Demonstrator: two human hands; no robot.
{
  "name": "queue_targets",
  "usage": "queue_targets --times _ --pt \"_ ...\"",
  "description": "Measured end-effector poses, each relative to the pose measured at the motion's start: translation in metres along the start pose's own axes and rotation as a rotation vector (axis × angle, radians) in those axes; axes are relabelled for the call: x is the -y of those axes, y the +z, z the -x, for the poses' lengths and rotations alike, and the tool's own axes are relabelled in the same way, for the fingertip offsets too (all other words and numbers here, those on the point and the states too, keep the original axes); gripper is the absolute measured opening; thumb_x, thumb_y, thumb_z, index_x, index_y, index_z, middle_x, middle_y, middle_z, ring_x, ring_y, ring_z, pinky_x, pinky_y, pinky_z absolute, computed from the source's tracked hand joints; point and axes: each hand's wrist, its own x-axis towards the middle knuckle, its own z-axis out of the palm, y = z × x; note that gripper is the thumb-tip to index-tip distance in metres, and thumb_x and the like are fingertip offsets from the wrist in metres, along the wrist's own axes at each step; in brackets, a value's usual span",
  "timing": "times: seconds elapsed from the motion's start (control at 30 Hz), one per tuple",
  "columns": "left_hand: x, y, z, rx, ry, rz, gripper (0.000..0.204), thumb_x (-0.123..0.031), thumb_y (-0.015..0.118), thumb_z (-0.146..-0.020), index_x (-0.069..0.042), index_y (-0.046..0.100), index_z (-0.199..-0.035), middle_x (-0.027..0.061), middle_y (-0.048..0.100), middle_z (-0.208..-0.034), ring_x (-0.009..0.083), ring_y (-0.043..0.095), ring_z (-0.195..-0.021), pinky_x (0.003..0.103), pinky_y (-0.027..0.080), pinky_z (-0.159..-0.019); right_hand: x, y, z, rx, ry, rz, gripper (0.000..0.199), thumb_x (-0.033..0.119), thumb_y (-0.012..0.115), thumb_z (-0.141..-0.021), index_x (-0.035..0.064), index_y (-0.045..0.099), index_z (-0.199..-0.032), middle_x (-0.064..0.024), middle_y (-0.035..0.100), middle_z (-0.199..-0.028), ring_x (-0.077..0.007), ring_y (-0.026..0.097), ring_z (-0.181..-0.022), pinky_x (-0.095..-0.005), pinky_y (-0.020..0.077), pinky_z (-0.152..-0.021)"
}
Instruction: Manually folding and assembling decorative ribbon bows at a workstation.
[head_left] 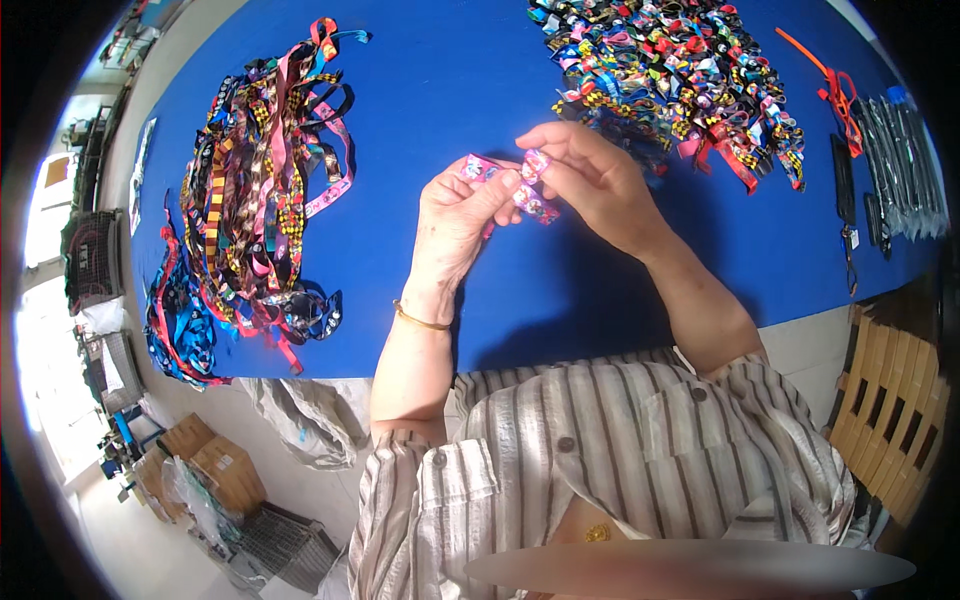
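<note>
Between my two hands is a short pink and purple printed ribbon strap, bent and overlapping itself. My left hand pinches it between thumb and fingers, with one end sticking out past the fingertips. A gold bangle circles my left wrist. With thumb and forefinger, my right hand grips an upper end of the same strap; its other fingers are curled. Both hands hover over the middle of the blue table. Part of the strap is hidden behind my left fingers.
Long printed straps lie heaped at the left, beside a blue bundle. Looped straps pile up at the far right. Red-handled scissors, a black strap and clear plastic bags sit at the right edge.
</note>
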Motion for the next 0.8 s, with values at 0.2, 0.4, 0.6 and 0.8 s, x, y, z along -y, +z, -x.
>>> queue_targets --times 0.2,0.4,0.6,0.8 --pt "-0.001 0.003 0.002 0.071 -0.008 -0.097 0.019 -0.010 0.070 -0.092 0.005 0.068 -0.105 0.0087 0.068 -0.080 0.0130 0.060 -0.064 0.027 0.052 -0.062 -0.007 -0.005 0.003 0.023 0.023 -0.035 0.009 0.006 0.053 -0.101 0.0027 0.057 -0.107 0.0000 0.063 -0.091 -0.0040 0.061 -0.081 -0.0213 0.0499 -0.070" --pt "-0.006 0.004 0.001 0.131 0.088 -0.039 0.028 -0.011 0.065 -0.095 0.008 0.062 -0.115 0.0130 0.069 -0.093 0.0181 0.066 -0.075 0.030 0.053 -0.074 -0.011 -0.004 0.004 -0.078 0.006 0.020 0.013 0.015 0.053 -0.104 0.0038 0.057 -0.108 0.0019 0.059 -0.085 -0.0016 0.053 -0.072 -0.0196 0.0447 -0.062" --pt "-0.005 0.001 -0.001 0.135 0.082 0.030 0.031 -0.018 0.054 -0.101 0.008 0.059 -0.118 0.0144 0.069 -0.096 0.0212 0.067 -0.079 0.030 0.052 -0.079 -0.013 -0.002 0.003 -0.083 0.053 0.007 0.013 0.016 0.054 -0.104 0.0043 0.059 -0.108 0.0036 0.058 -0.084 -0.0002 0.049 -0.072 -0.0184 0.0413 -0.061" --pt "-0.002 -0.006 -0.003 0.161 0.050 0.023 0.027 -0.015 0.050 -0.103 0.006 0.060 -0.115 0.0148 0.070 -0.097 0.0208 0.068 -0.079 0.028 0.052 -0.075 -0.017 0.000 0.002 -0.126 0.057 0.022 0.012 0.012 0.053 -0.103 0.0033 0.061 -0.106 0.0037 0.058 -0.081 0.0002 0.048 -0.068 -0.0190 0.0410 -0.057"
